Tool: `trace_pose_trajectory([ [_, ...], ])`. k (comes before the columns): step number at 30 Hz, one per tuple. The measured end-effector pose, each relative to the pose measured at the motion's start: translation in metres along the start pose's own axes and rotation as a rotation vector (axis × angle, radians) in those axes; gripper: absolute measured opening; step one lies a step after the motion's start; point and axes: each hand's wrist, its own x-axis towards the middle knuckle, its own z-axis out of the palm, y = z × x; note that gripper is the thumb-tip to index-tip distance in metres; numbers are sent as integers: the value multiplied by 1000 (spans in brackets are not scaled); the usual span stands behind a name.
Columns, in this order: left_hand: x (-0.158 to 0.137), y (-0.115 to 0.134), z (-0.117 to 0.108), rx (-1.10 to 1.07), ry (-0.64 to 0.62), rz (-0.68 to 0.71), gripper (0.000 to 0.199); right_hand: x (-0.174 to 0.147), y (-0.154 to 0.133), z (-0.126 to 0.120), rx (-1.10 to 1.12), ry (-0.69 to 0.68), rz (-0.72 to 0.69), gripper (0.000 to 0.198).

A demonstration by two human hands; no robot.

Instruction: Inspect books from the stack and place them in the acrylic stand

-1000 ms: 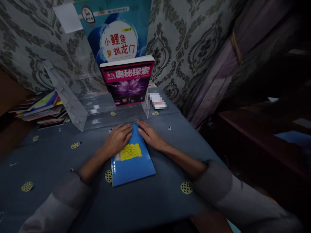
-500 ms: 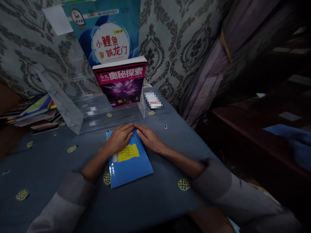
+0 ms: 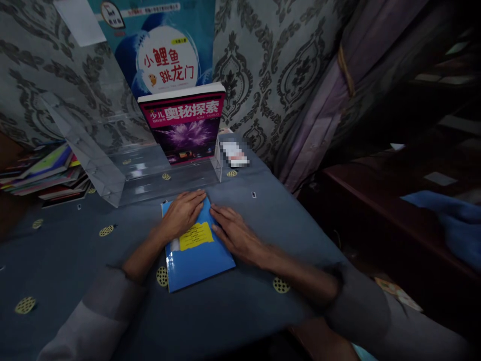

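Observation:
A thin blue book (image 3: pixel 201 265) with a yellow text patch lies flat on the dark table, its near edge towards me. Across its upper left part rests my left hand (image 3: pixel 185 213), fingers stretched out and pressed flat. My right hand (image 3: pixel 235 233) lies along the book's right edge, fingers extended and touching the cover. Neither hand grips anything. Just beyond them stands a clear acrylic rack (image 3: pixel 169 188), which holds a magenta and purple book (image 3: pixel 186 128) upright, with a larger teal book (image 3: pixel 165 60) behind it.
A messy stack of books (image 3: pixel 48 175) sits at the left. Right of the rack lies a small blurred-out item (image 3: pixel 235 153). The table (image 3: pixel 124 271) ends along a slanting right edge, near a tied curtain (image 3: pixel 323 110). Further right is a dark red surface (image 3: pixel 376 205) with blue cloth.
My right hand has slid back towards me along the book's right edge, away from the left fingertips. My left hand stays flat on the cover. The view has shifted slightly.

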Motion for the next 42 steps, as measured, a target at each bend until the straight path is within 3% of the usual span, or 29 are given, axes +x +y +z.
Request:
trace_pose_trajectory([
  [15, 0, -2, 0, -35, -30, -9, 40, 35, 20, 9, 14, -64, 23, 56],
  [29, -2, 5, -5, -13, -43, 33, 40, 21, 17, 8, 34, -42, -7, 55],
  [42, -17, 28, -9, -1, -82, 85, 38, -12, 8, 4, 92, -2, -52, 54],
])
